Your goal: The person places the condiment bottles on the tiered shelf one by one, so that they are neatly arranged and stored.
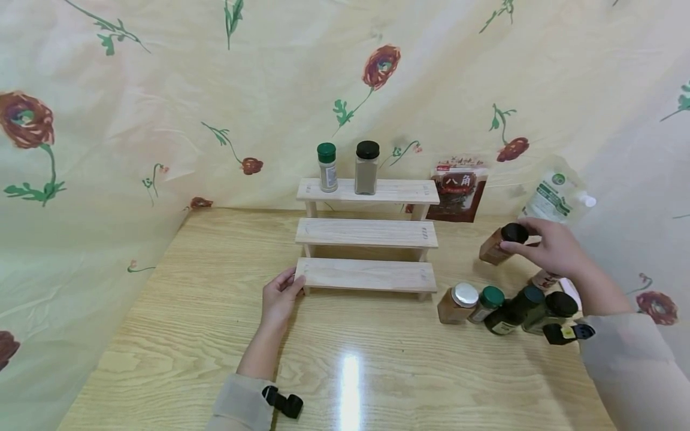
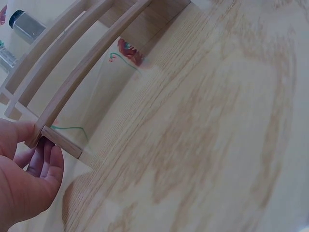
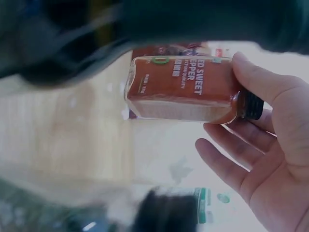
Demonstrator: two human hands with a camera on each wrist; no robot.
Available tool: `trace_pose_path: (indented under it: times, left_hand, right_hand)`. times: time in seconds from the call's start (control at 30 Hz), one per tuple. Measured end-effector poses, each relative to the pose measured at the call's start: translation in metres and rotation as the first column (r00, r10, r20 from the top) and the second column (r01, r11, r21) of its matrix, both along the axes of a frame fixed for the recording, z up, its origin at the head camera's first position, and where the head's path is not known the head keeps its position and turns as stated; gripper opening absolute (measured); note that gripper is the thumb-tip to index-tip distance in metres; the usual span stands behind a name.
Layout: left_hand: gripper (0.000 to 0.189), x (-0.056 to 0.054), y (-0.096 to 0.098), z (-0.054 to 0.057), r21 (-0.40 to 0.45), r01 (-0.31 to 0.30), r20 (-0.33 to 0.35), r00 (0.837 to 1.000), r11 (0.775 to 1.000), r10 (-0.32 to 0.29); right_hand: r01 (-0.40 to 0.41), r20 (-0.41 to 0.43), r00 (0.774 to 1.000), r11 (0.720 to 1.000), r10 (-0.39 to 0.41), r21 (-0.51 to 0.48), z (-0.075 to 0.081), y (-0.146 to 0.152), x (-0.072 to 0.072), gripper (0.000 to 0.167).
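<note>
My left hand point(image 1: 280, 299) has thumb on top, fingers curled under the end of the bottom step of the wooden rack point(image 1: 366, 275); no gap, firm hold. Rack runs off to the right of those fingers, steps rising away from them. On the top step, beyond and right of the left fingers: green-capped jar point(image 1: 327, 167), then black-capped jar point(image 1: 367, 167), both upright. I'd count those two as done; middle and bottom steps carry nothing, so it reads as early going. Brown bag point(image 1: 458, 191) leans on the backdrop, beyond and left of my right fingers. Left to place, I'd guess: the cluster on the near side of my right fingers, silver-lidded jar point(image 1: 457, 305), green-lidded jar point(image 1: 487, 304), more dark-topped ones, plus the pepper jar point(image 1: 495, 246) in hand. That one hangs off the fingertips of my right hand point(image 1: 555, 245), thumb and fingers pinching around the black cap, other fingers spread loosely. Squared clear glass, red-orange powder, "SWEET" readable on the label, tilted; can't tell if its base touches the table point(image 1: 215, 335). Clear pouch point(image 1: 550, 194) just beyond the right fingers.
</note>
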State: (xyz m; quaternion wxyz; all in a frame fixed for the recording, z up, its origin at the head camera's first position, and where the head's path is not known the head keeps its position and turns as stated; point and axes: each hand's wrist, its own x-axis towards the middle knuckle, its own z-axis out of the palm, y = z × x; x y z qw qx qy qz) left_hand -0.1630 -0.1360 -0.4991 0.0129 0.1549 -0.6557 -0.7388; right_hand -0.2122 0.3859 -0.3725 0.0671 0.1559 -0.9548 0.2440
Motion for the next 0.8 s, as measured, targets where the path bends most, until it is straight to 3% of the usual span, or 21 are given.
trace_pose_path:
  times: [0.33, 0.8]
  left_hand:
    - [0.039, 0.001, 0.0, 0.002, -0.006, -0.008, -0.008, 1.0, 1.0, 0.008]
    - [0.039, 0.0, 0.001, 0.001, -0.002, -0.016, -0.012, 1.0, 1.0, 0.016]
  right_hand:
    - [0.068, 0.021, 0.998, 0.992, -0.066, -0.109, 0.028, -0.019, -0.006, 0.044]
    - [0.088, 0.017, 0.996, 0.977, -0.087, -0.193, 0.061, -0.048, -0.017, 0.055]
